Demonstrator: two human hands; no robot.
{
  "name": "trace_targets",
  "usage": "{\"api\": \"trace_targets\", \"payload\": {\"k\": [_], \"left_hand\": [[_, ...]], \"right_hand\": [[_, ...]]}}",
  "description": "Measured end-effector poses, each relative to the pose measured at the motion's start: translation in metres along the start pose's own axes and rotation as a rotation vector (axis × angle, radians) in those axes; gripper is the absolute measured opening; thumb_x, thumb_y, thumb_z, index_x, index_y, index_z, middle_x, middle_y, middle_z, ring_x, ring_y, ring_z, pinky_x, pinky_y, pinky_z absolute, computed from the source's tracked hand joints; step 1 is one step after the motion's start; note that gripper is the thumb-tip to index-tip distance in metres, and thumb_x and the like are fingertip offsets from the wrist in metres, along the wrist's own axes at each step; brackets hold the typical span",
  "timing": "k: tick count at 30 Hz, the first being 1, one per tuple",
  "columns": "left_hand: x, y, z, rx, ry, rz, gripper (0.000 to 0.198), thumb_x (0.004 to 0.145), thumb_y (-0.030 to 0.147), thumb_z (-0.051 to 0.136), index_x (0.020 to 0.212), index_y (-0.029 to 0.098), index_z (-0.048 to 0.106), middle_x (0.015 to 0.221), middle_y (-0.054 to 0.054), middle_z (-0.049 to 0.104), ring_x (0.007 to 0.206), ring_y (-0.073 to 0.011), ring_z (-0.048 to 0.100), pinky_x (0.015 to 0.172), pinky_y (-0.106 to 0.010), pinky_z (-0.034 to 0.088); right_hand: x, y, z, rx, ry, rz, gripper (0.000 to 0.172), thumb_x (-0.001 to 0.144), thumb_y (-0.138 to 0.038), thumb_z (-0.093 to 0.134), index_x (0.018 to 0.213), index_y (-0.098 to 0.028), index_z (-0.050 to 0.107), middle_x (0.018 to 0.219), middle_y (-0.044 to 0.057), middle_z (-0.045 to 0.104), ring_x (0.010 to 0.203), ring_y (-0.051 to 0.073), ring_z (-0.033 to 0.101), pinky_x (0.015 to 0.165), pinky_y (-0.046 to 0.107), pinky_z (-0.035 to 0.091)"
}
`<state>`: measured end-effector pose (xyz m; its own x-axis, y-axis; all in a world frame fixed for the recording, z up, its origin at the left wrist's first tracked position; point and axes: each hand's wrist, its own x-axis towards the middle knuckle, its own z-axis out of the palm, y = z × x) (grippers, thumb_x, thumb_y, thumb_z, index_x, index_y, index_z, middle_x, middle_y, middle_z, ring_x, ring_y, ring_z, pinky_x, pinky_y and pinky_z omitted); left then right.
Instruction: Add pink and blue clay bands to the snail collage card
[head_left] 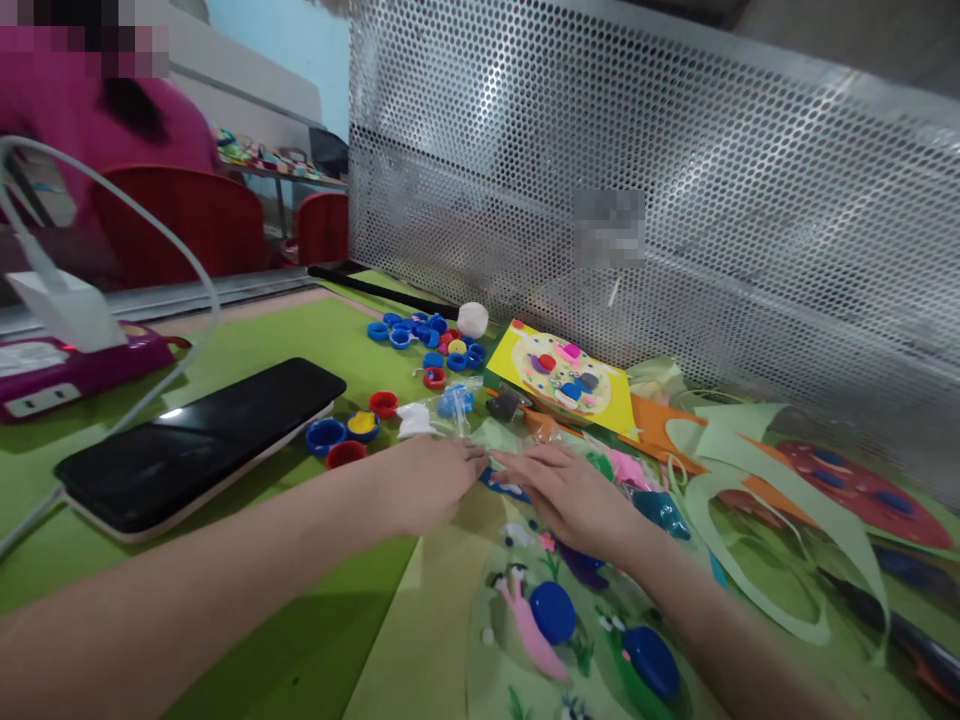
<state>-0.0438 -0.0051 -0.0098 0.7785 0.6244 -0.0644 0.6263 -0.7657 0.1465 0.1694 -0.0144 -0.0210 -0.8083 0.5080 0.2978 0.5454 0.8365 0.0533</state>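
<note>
My left hand (pixel 427 482) reaches to the middle, its fingertips bent down beside small clear bags of clay; whatever lies under them is hidden. My right hand (pixel 574 495) rests over the upper part of a pale green sheet, fingers stretched toward the left hand and spread a little. On that sheet are a pink snail (pixel 529 620) with a blue cap shell (pixel 553 612) and a green snail with another blue cap (pixel 651 662). A bag of blue clay (pixel 456 400) and a piece of white clay (pixel 415 420) lie just beyond my left hand.
A black phone (pixel 202 440) and purple power strip (pixel 82 375) are at left. Bottle caps (pixel 401 338) lie behind. A yellow box (pixel 562 380) stands before the perforated metal panel (pixel 652 150). Green paper strips (pixel 787 510) curl at right. A person in pink sits far left.
</note>
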Motion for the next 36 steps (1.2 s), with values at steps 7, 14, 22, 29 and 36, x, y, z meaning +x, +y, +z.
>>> {"api": "trace_targets", "payload": {"k": [7,14,22,29,36], "left_hand": [[0.000,0.004,-0.009,0.021,-0.128,-0.041,0.045,0.084,0.010,0.039,0.128,0.005,0.042,0.134,-0.018,0.047,0.121,-0.0250,0.045,0.100,-0.039,0.037],[0.000,0.002,-0.007,0.041,-0.126,-0.027,0.050,0.083,0.010,0.040,0.133,0.005,0.035,0.138,-0.018,0.042,0.124,-0.0244,0.042,0.101,-0.038,0.035],[0.001,0.000,-0.005,0.000,-0.100,-0.025,0.053,0.080,0.009,0.044,0.132,0.005,0.037,0.139,-0.018,0.039,0.126,-0.0263,0.041,0.102,-0.040,0.036],[0.000,0.001,-0.006,0.012,-0.107,-0.029,0.052,0.081,0.010,0.042,0.133,0.005,0.036,0.139,-0.018,0.039,0.127,-0.0248,0.039,0.103,-0.039,0.034],[0.000,0.000,-0.004,0.035,-0.099,-0.018,0.051,0.081,0.009,0.041,0.132,0.005,0.037,0.140,-0.019,0.037,0.127,-0.0251,0.038,0.103,-0.040,0.035]], "right_hand": [[0.001,-0.002,-0.001,0.049,-0.060,0.038,0.042,0.086,-0.011,0.040,0.128,-0.014,0.042,0.105,0.012,0.063,0.095,0.022,0.056,0.081,0.037,0.048],[0.001,-0.001,-0.004,0.052,-0.072,0.035,0.046,0.083,-0.008,0.039,0.129,-0.016,0.042,0.099,0.010,0.062,0.090,0.021,0.055,0.079,0.036,0.048],[0.001,0.001,-0.006,0.122,-0.055,0.030,0.052,0.083,-0.004,0.036,0.134,-0.017,0.035,0.093,0.008,0.065,0.087,0.023,0.053,0.079,0.040,0.047],[0.000,0.001,-0.006,0.164,-0.040,0.035,0.051,0.084,-0.006,0.037,0.133,-0.019,0.034,0.105,0.008,0.064,0.096,0.023,0.053,0.084,0.040,0.044],[0.000,0.002,-0.010,0.203,-0.047,0.051,0.054,0.082,-0.005,0.038,0.133,-0.020,0.034,0.098,0.005,0.066,0.094,0.021,0.053,0.085,0.038,0.043]]}}
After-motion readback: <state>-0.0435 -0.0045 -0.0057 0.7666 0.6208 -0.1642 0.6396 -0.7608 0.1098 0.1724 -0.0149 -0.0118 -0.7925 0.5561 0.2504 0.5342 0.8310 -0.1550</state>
